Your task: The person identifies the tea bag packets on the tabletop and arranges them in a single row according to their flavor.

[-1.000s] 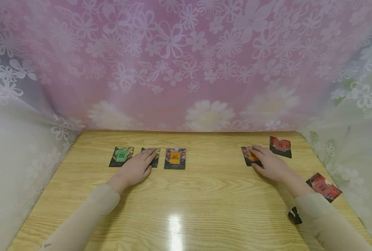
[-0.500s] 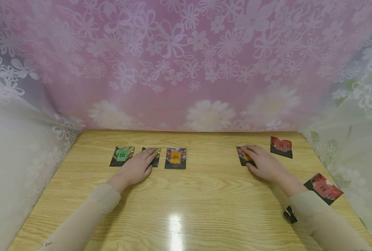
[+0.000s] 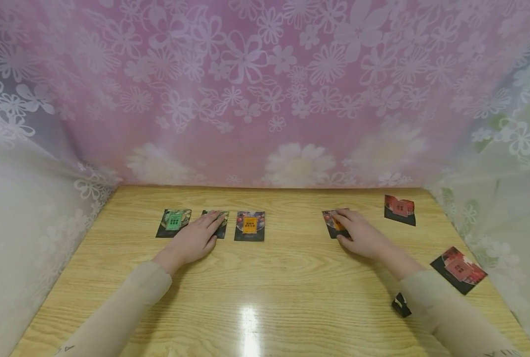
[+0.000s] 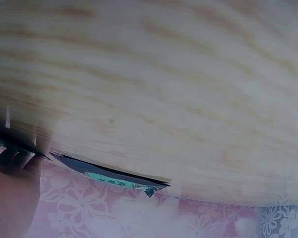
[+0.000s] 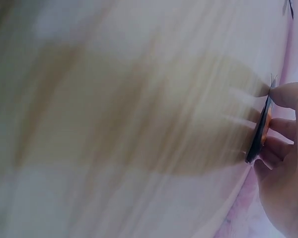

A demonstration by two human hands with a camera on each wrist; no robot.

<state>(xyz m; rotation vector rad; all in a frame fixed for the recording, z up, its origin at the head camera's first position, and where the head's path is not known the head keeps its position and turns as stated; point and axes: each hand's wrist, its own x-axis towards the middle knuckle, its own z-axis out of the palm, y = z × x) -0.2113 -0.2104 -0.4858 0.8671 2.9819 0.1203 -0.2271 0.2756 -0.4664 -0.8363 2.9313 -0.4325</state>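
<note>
My left hand (image 3: pixel 192 240) rests flat, fingers extended, on a dark sachet (image 3: pixel 222 229) that it mostly covers. To its left lies a sachet with a green label (image 3: pixel 173 223), also seen edge-on in the left wrist view as a thin green-labelled sachet (image 4: pixel 109 173). A sachet with an orange label and berry picture (image 3: pixel 249 226) lies just to its right. My right hand (image 3: pixel 361 237) presses its fingertips on another orange-labelled sachet (image 3: pixel 329 224), partly hidden. In the right wrist view the fingers touch the upper face of this sachet (image 5: pixel 262 130).
Two red sachets lie at the right, one red sachet (image 3: pixel 399 210) near the back and another red sachet (image 3: pixel 459 270) near the right edge. A small black crumpled piece (image 3: pixel 400 305) sits beside the right sleeve. A flowered curtain (image 3: pixel 265 124) borders the wooden table (image 3: pixel 287 282).
My right hand has slid leftward along the table, and the orange-labelled sachet under its fingers moved with it. The small black piece by the sleeve also shifted left. My left hand stayed put.
</note>
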